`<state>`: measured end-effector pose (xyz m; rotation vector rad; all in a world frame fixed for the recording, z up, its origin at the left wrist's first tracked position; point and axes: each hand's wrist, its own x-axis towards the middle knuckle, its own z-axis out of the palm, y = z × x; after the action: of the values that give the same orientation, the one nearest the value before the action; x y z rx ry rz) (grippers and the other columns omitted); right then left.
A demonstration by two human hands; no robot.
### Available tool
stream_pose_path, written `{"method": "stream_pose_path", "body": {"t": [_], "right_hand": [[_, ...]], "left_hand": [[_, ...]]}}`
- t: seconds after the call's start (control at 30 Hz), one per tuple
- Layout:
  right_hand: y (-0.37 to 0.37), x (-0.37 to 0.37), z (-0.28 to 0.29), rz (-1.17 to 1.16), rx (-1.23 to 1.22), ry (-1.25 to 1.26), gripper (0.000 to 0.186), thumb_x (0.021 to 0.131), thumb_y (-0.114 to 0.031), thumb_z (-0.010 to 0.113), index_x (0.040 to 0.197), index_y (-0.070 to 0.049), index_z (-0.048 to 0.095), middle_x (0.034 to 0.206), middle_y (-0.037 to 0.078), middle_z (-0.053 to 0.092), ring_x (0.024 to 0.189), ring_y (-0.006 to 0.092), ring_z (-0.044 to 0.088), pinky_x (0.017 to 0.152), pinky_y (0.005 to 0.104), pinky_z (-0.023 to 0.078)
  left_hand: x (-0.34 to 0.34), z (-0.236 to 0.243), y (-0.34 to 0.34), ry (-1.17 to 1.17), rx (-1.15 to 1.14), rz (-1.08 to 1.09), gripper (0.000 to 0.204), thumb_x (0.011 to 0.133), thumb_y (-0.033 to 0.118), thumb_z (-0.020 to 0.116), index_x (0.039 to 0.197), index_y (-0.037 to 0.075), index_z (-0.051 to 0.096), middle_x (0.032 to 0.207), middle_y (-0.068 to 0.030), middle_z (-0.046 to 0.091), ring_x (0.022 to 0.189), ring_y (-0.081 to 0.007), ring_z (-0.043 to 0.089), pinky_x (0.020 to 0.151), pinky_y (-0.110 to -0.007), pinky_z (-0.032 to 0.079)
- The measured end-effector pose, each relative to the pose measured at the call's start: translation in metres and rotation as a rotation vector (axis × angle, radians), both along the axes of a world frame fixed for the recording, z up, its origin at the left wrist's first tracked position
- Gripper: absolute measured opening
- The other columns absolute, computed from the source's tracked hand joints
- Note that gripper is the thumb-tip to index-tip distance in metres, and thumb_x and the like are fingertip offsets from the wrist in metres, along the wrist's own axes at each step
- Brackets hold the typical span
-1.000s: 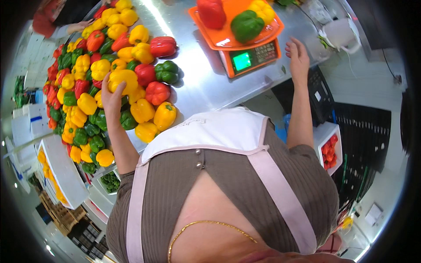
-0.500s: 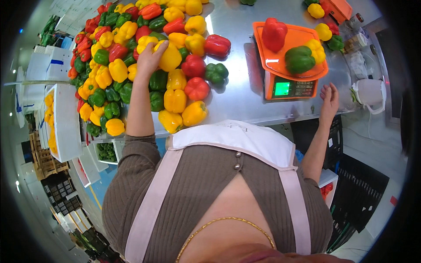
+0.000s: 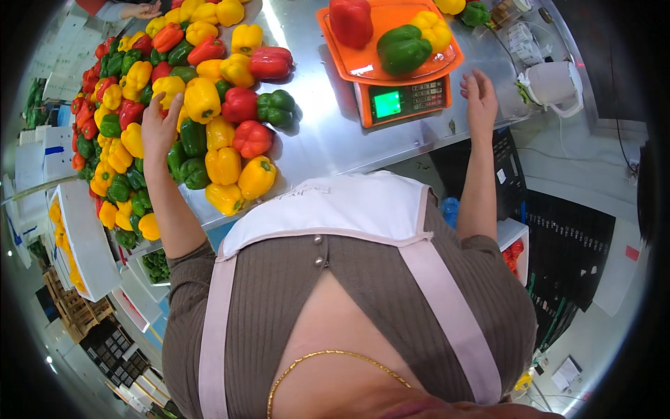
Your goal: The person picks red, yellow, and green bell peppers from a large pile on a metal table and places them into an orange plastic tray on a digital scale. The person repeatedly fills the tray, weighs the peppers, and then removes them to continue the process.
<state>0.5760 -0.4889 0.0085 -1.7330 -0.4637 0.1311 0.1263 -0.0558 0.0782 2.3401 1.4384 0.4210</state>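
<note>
Over the heap of bell peppers, my left hand [image 3: 161, 124] has its fingers apart, with nothing seen in its grasp. A yellow bell pepper [image 3: 169, 91] lies at its fingertips, and a larger yellow bell pepper [image 3: 202, 100] rests just to its right. My right hand [image 3: 481, 103] is raised beside the right edge of an orange digital scale [image 3: 447, 89], its fingers loosely bent and holding nothing. On the scale's orange tray [image 3: 361, 64] are a red bell pepper [image 3: 350, 22], a green bell pepper [image 3: 403, 49] and a yellow bell pepper [image 3: 432, 31]. The scale's display glows green.
The metal table [image 3: 314, 143] carries the mixed red, green and yellow heap on the left. Another person's hand [image 3: 142, 10] shows at the upper left. A white pitcher [image 3: 553, 84] stands right of the scale. Below the table are black crates [image 3: 569, 241] and a white box [image 3: 515, 234].
The whole view has shifted, so the table appears farther left and up. My left hand has come away from the large yellow bell pepper; my right hand has risen alongside the scale.
</note>
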Motion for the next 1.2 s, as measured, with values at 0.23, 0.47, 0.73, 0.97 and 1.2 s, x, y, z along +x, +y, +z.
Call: {"method": "stream_pose_path", "body": {"t": [0.23, 0.47, 0.73, 0.97, 1.2], "right_hand": [[-0.008, 0.039, 0.012, 0.136, -0.114, -0.155, 0.041, 0.096, -0.021, 0.068, 0.133, -0.004, 0.059, 0.114, 0.008, 0.067, 0.097, 0.0129, 0.063, 0.081, 0.0275, 0.053], [-0.021, 0.069, 0.037, 0.339, -0.169, -0.075, 0.069, 0.084, -0.019, 0.081, 0.144, -0.007, 0.049, 0.136, 0.013, 0.056, 0.110, 0.0205, 0.062, 0.091, 0.0324, 0.054], [0.050, 0.092, 0.042, 0.719, -0.226, -0.257, 0.075, 0.085, -0.011, 0.076, 0.151, -0.011, 0.041, 0.147, 0.015, 0.047, 0.125, 0.0282, 0.056, 0.101, 0.0380, 0.052], [0.107, 0.114, 0.025, 0.861, -0.232, -0.593, 0.076, 0.081, 0.001, 0.070, 0.150, -0.012, 0.040, 0.147, 0.016, 0.048, 0.136, 0.0340, 0.048, 0.113, 0.0395, 0.041], [0.082, 0.161, 0.033, 0.852, -0.128, -0.237, 0.082, 0.083, -0.017, 0.078, 0.154, -0.010, 0.036, 0.148, 0.016, 0.047, 0.136, 0.0308, 0.048, 0.110, 0.0417, 0.044]], "left_hand": [[0.076, 0.035, -0.078, -0.384, -0.147, -0.185, 0.090, 0.084, 0.037, 0.080, 0.155, 0.008, 0.033, 0.154, -0.0176, 0.038, 0.136, -0.0357, 0.045, 0.107, -0.045, 0.043], [0.198, 0.022, -0.125, -0.436, -0.199, -0.532, 0.120, 0.072, 0.032, 0.089, 0.160, 0.007, 0.012, 0.161, -0.0207, 0.026, 0.148, -0.0356, 0.030, 0.119, -0.048, 0.030], [0.286, -0.018, -0.163, -0.417, -0.250, -0.620, 0.143, 0.063, 0.029, 0.096, 0.159, 0.009, -0.008, 0.158, -0.0230, 0.027, 0.146, -0.0359, 0.033, 0.121, -0.042, 0.029], [0.305, -0.026, -0.187, -0.479, -0.371, -0.618, 0.145, 0.063, 0.029, 0.097, 0.161, 0.020, -0.010, 0.161, -0.0214, 0.023, 0.150, -0.0370, 0.025, 0.123, -0.044, 0.023], [0.254, -0.001, -0.193, -0.575, -0.265, -0.347, 0.145, 0.061, 0.029, 0.097, 0.161, 0.014, -0.006, 0.164, -0.0231, 0.019, 0.151, -0.0354, 0.025, 0.122, -0.043, 0.026]]}}
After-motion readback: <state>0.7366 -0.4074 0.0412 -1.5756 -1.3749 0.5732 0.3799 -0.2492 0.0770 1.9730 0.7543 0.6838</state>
